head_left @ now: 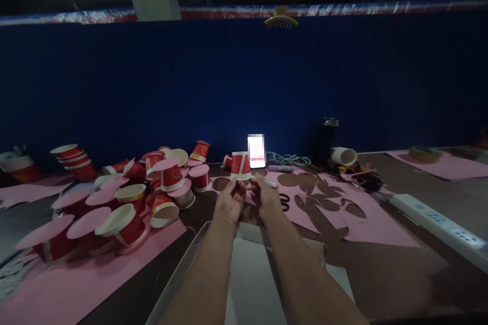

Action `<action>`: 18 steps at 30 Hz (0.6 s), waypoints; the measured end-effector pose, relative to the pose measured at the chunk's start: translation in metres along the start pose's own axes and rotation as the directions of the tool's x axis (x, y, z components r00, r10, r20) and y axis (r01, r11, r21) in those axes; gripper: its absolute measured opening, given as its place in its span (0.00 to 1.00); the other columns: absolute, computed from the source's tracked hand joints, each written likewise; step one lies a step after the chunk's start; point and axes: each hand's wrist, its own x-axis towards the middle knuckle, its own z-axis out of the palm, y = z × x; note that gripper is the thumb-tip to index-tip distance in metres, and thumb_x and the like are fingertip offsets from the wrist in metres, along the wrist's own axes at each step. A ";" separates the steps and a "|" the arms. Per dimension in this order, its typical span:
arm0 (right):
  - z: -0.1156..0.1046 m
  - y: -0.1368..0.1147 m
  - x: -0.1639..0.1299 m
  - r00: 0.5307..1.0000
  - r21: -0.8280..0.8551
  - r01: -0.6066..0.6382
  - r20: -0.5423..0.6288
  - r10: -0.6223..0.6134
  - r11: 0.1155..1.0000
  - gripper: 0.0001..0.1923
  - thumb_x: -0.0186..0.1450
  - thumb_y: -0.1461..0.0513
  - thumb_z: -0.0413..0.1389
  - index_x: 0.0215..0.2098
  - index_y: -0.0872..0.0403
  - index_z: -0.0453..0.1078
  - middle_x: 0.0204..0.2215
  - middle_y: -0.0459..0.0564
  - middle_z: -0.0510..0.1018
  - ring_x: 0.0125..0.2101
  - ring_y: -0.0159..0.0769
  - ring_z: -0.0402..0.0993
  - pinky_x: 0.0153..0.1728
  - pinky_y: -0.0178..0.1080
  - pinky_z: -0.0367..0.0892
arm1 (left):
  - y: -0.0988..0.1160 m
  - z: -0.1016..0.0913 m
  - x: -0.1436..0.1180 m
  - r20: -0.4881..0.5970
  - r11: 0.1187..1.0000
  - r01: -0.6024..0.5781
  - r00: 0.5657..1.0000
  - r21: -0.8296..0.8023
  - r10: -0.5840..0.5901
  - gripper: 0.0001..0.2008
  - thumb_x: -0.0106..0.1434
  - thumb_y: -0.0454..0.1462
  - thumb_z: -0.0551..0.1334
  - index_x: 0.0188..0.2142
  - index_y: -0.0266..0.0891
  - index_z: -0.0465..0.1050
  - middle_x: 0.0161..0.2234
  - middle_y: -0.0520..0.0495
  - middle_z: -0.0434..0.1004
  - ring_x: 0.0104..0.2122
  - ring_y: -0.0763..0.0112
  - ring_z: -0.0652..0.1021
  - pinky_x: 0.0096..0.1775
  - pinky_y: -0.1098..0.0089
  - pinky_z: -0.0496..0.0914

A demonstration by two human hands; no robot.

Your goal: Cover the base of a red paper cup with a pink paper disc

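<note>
White tray (244, 264) nearest, under forearms. Left hand (229, 203) fingers pinched on rim of red paper cup (241, 165), held inverted above surface (381, 274). Right hand (265, 197) fingers closed round white pen (271, 183), tip beside cup. Step judged: marking cup. Next move needs steady cup, pen tip set on wall. Beyond: cut pink paper (343, 213), scissors (284, 202), lit phone (256, 151). Left: pile of capped cups (125, 203).

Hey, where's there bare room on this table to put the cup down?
Bare brown table lies right of the white tray, between the cut pink paper and the power strip. The left side is crowded with a pile of red cups.
</note>
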 end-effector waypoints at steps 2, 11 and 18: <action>0.000 -0.001 -0.003 1.000 0.061 -0.005 0.023 0.003 0.998 0.12 0.50 0.66 0.62 0.34 0.55 0.70 0.22 0.42 0.76 0.17 0.22 0.66 0.16 0.23 0.59 | -0.003 -0.001 0.000 0.019 0.999 0.042 0.999 -0.003 -0.042 0.09 0.62 0.24 0.53 0.30 0.30 0.70 0.27 0.46 0.74 0.23 0.81 0.74 0.28 0.81 0.73; 0.001 -0.003 0.002 0.997 0.187 -0.079 0.024 0.075 0.979 0.12 0.51 0.68 0.61 0.35 0.56 0.69 0.19 0.40 0.74 0.16 0.21 0.64 0.14 0.23 0.58 | -0.013 -0.005 0.003 0.028 0.998 0.053 0.998 0.036 -0.054 0.07 0.62 0.24 0.55 0.31 0.30 0.70 0.27 0.46 0.74 0.24 0.80 0.75 0.29 0.80 0.74; -0.001 0.001 0.004 0.998 0.221 -0.035 -0.039 0.044 0.975 0.12 0.49 0.64 0.64 0.30 0.55 0.68 0.16 0.38 0.70 0.14 0.21 0.62 0.15 0.24 0.59 | -0.028 -0.015 0.011 0.126 0.993 0.014 0.992 0.117 -0.029 0.06 0.58 0.24 0.59 0.32 0.31 0.73 0.32 0.45 0.77 0.28 0.78 0.77 0.33 0.79 0.74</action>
